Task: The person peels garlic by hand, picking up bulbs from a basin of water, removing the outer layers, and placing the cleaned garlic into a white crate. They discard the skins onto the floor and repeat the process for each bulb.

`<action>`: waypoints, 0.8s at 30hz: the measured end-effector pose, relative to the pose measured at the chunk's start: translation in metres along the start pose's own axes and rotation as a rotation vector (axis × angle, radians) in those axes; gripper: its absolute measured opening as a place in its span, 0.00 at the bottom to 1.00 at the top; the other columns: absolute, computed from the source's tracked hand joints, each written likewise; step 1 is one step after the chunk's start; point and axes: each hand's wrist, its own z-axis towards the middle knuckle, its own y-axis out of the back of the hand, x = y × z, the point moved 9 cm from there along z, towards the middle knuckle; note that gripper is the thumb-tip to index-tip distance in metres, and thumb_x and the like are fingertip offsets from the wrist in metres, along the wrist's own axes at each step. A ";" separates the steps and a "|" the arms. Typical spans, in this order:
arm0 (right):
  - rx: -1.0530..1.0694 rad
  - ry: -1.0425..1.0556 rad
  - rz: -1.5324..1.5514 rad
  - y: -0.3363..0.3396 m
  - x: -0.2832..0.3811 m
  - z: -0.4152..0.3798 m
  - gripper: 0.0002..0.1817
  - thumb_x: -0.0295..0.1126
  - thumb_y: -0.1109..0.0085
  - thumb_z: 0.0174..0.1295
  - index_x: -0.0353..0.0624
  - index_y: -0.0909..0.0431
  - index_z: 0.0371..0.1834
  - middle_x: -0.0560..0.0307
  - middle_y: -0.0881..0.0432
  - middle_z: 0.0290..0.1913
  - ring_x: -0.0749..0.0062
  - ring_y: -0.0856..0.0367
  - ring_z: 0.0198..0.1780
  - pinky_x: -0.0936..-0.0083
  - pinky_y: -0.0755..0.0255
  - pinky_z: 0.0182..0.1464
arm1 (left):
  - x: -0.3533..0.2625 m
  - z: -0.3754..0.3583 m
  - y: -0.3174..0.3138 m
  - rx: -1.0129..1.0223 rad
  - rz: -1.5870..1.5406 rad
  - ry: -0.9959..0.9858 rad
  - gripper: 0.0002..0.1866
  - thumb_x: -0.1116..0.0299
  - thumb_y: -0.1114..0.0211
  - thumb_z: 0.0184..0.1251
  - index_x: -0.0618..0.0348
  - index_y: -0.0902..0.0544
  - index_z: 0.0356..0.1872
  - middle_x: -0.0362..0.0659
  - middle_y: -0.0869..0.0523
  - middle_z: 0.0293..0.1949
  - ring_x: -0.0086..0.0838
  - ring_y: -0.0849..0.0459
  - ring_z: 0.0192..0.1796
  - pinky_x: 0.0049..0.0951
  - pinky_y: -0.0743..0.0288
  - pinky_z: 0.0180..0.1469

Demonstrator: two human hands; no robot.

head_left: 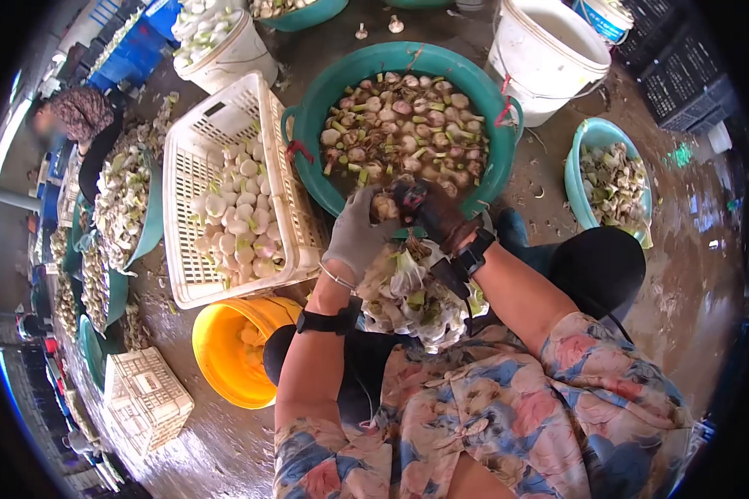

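My left hand, in a pale grey glove, is closed around a garlic bulb at the near rim of a green tub. My right hand, in a dark, wet-looking glove, is curled right beside that bulb; what its fingers hold is hidden. Behind both hands, the green tub contains many garlic bulbs with short green stems in brownish water. Below my hands, between my knees, lies a heap of pale garlic peelings.
On the left stands a white crate of peeled bulbs, with a yellow bucket nearer me. A white bucket and a teal basin of peelings are at right. Another person sits at far left.
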 end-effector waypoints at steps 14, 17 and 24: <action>-0.075 0.153 -0.318 0.012 0.014 -0.064 0.07 0.29 0.40 0.52 0.36 0.23 0.30 0.57 0.21 0.25 0.73 0.24 0.26 0.75 0.32 0.25 | -0.033 -0.062 -0.006 0.142 0.249 0.104 0.27 0.61 0.31 0.43 0.58 0.24 0.48 0.49 0.18 0.34 0.34 0.19 0.37 0.29 0.26 0.42; -0.155 0.384 -0.629 0.009 0.024 -0.078 0.11 0.29 0.39 0.47 0.33 0.25 0.30 0.44 0.22 0.24 0.59 0.26 0.25 0.64 0.32 0.31 | -0.036 -0.070 -0.009 0.169 0.342 0.153 0.24 0.57 0.36 0.44 0.60 0.25 0.43 0.55 0.19 0.36 0.49 0.21 0.43 0.41 0.28 0.45; -0.038 0.169 -0.030 0.009 0.020 -0.077 0.07 0.30 0.45 0.56 0.36 0.24 0.28 0.55 0.23 0.22 0.74 0.29 0.23 0.74 0.35 0.25 | -0.048 -0.067 -0.026 0.139 0.407 0.115 0.24 0.58 0.36 0.46 0.62 0.25 0.43 0.55 0.19 0.36 0.50 0.21 0.43 0.41 0.28 0.46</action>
